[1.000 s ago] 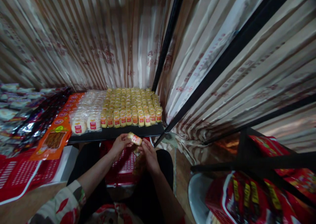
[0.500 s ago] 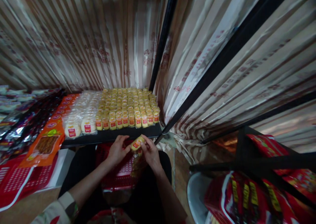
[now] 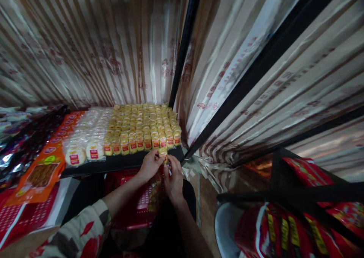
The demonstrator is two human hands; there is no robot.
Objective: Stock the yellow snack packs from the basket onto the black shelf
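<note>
My left hand and my right hand both pinch one small yellow snack packet with a red label. They hold it upright at the front edge of the black shelf, just before the front row of like yellow packets. Those packets stand in several neat rows across the shelf's right part. My fingers cover the lower part of the held packet.
White round packets lie left of the yellow ones, then orange bags and dark bags. A red basket sits under my hands. Striped curtain backs the shelf. Black rack bars and red bags stand at the right.
Both hands moved up and forward with the yellow packet, from above the red basket to the shelf's front edge. The packet turned from lying sideways to upright.
</note>
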